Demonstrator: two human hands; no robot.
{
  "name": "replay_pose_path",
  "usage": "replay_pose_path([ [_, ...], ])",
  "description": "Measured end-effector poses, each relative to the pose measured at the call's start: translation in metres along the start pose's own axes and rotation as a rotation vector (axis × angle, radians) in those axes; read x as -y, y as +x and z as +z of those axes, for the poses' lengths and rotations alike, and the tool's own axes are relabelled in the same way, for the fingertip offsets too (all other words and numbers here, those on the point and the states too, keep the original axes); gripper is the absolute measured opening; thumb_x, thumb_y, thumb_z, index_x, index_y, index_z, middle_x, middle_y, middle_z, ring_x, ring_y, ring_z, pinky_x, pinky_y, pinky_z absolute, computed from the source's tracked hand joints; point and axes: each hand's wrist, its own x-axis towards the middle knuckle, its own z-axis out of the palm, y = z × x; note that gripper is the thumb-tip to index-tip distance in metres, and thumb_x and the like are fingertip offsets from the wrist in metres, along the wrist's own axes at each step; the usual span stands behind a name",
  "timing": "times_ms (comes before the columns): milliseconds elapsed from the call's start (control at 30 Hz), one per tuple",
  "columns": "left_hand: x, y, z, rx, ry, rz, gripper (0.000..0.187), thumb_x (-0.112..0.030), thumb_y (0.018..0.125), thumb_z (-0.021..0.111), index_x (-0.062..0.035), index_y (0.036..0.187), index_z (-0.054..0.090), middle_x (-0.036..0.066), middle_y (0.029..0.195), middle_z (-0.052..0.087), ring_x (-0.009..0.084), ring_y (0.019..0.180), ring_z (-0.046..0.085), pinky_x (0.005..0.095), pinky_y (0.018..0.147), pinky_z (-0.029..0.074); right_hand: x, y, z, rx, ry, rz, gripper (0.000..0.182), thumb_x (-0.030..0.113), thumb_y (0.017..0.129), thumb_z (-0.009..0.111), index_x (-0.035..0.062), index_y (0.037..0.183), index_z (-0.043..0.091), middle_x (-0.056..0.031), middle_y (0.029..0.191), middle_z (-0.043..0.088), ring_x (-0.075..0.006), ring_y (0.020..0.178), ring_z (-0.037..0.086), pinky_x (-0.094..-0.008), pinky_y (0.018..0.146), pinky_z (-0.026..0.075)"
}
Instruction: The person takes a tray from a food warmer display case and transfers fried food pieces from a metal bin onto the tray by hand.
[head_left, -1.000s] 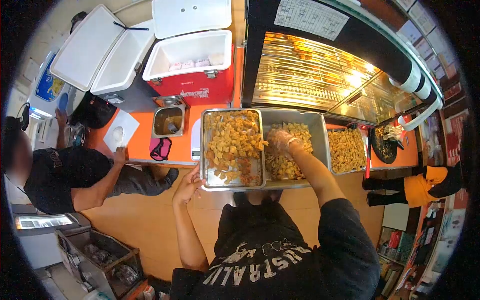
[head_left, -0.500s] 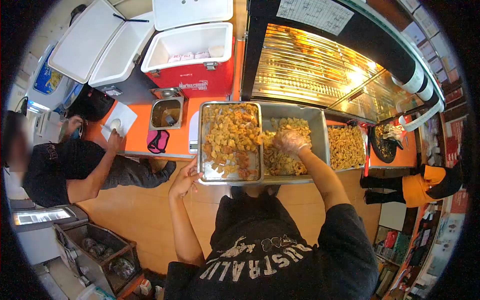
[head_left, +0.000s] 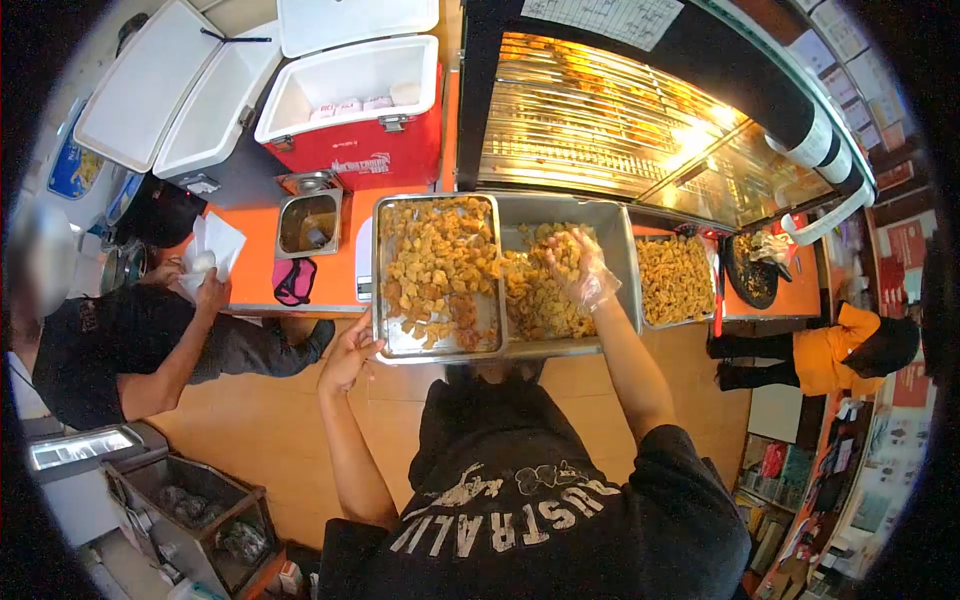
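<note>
My left hand (head_left: 347,358) grips the lower left corner of a shallow metal tray (head_left: 378,300), fingers closed on its rim. Golden-brown fried food pieces (head_left: 432,262) are spread over it, with bare metal along the lower left side. The tray's right side rests over a deeper steel pan (head_left: 625,262), which holds more fried pieces (head_left: 545,305). Above that food is my right hand (head_left: 583,270) in a clear plastic glove, its fingers stretched out. I see nothing held in it.
Right of the pan stands another tray of fried pieces (head_left: 678,280), then a black bowl (head_left: 752,275). A lit glass warmer (head_left: 620,120) rises behind. At left are a red cooler (head_left: 370,145), a small steel container (head_left: 308,225) and a co-worker (head_left: 120,340) handling white paper. Another person (head_left: 840,350) stands right.
My right hand has come up out of the fried pieces, its fingers straightening. My left hand keeps its hold on the tray. The co-worker's hands have lifted the white paper. The view has shifted slightly.
</note>
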Motion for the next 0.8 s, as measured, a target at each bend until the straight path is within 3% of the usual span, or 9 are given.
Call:
replay_pose_path([
  [200, -0.003, -0.002, 0.001, -0.008, 0.02, -0.015, 0.078, -0.004, 0.09, 0.064, -0.0131, 0.156, 0.024, 0.008, 0.126, 0.059, 0.0108, 0.089, 0.06, 0.0211, 0.042, 0.049, -0.021, -0.028, 0.042, 0.009, 0.318, 0.124, 0.027, 0.032, 0.099, 0.054, 0.0061, 0.096, 0.06, -0.007, 0.083, 0.064, -0.0171, 0.067, 0.062, -0.0255, 0.062, 0.059],
  [367, -0.004, -0.001, 0.0, 0.015, 0.008, -0.015, 0.076, -0.001, 0.091, 0.062, -0.0136, 0.156, 0.025, 0.011, 0.143, 0.051, 0.0124, 0.095, 0.062, 0.0213, 0.041, 0.048, -0.078, -0.064, 0.085, -0.018, -0.166, -0.11, 0.025, 0.031, 0.102, 0.05, 0.0086, 0.099, 0.061, -0.0041, 0.09, 0.059, -0.0131, 0.076, 0.056, -0.0238, 0.069, 0.046],
  [400, -0.003, -0.001, -0.001, 0.014, 0.007, -0.018, 0.076, -0.001, 0.091, 0.062, -0.0136, 0.156, 0.025, 0.011, 0.143, 0.051, 0.0124, 0.095, 0.062, 0.0213, 0.041, 0.048, -0.099, -0.052, 0.069, 0.007, -0.751, -0.636, 0.024, 0.028, 0.102, 0.049, 0.0064, 0.101, 0.059, -0.0075, 0.086, 0.059, -0.0208, 0.075, 0.058, -0.0329, 0.069, 0.049],
  [467, -0.005, -0.001, 0.002, 0.002, -0.009, -0.007, 0.076, 0.0, 0.091, 0.062, -0.014, 0.156, 0.025, 0.01, 0.139, 0.054, 0.0129, 0.094, 0.062, 0.0212, 0.041, 0.048, -0.129, -0.045, 0.059, 0.04, -1.336, -1.164, 0.022, 0.025, 0.103, 0.048, 0.0041, 0.103, 0.057, -0.0108, 0.082, 0.059, -0.0284, 0.075, 0.059, -0.042, 0.069, 0.051],
  [567, -0.013, -0.004, 0.005, -0.039, 0.039, -0.055, 0.077, -0.003, 0.091, 0.061, -0.0146, 0.157, 0.023, 0.01, 0.137, 0.055, 0.0138, 0.095, 0.062, 0.0214, 0.042, 0.048, -0.143, -0.076, 0.08, -0.005, -1.217, -0.662, 0.019, 0.021, 0.101, 0.049, 0.0034, 0.106, 0.054, -0.0196, 0.092, 0.057, -0.0359, 0.092, 0.057, -0.0445, 0.086, 0.046],
  [633, -0.006, -0.004, 0.001, 0.027, 0.037, -0.084, 0.078, -0.007, 0.09, 0.062, -0.0148, 0.157, 0.022, 0.008, 0.134, 0.056, 0.0153, 0.092, 0.062, 0.0254, 0.051, 0.051, -0.16, -0.061, 0.055, -0.061, -1.721, -1.215, 0.018, 0.019, 0.098, 0.053, 0.0043, 0.109, 0.056, -0.0208, 0.097, 0.059, -0.036, 0.096, 0.057, -0.0444, 0.089, 0.047],
  [667, 0.057, 0.02, -0.026, 0.13, 0.015, 0.155, 0.08, -0.012, 0.089, 0.063, -0.0126, 0.157, 0.022, 0.006, 0.124, 0.06, 0.0158, 0.088, 0.06, 0.0314, 0.061, 0.053, -0.164, -0.06, 0.048, -0.119, -1.869, -1.373, 0.019, 0.018, 0.097, 0.055, 0.0047, 0.11, 0.057, -0.021, 0.101, 0.06, -0.036, 0.098, 0.057, -0.0447, 0.09, 0.047],
  [733, 0.045, 0.016, -0.022, 0.113, 0.092, 0.137, 0.079, -0.012, 0.09, 0.064, -0.0135, 0.157, 0.023, 0.004, 0.118, 0.059, 0.0148, 0.087, 0.059, 0.0305, 0.063, 0.053, -0.167, -0.053, 0.061, 0.094, -1.746, -0.857, 0.025, 0.016, 0.094, 0.058, 0.0064, 0.117, 0.059, -0.0199, 0.11, 0.061, -0.0389, 0.107, 0.057, -0.0497, 0.093, 0.046],
  [800, 0.017, -0.001, -0.011, 0.059, 0.111, 0.075, 0.078, -0.012, 0.09, 0.064, -0.0144, 0.157, 0.024, 0.003, 0.112, 0.058, 0.0137, 0.085, 0.057, 0.0296, 0.065, 0.052, -0.159, -0.088, 0.102, 0.146, -1.557, -0.794, 0.037, 0.014, 0.091, 0.058, 0.0046, 0.127, 0.055, -0.025, 0.132, 0.051, -0.0434, 0.126, 0.045, -0.0534, 0.106, 0.036],
])
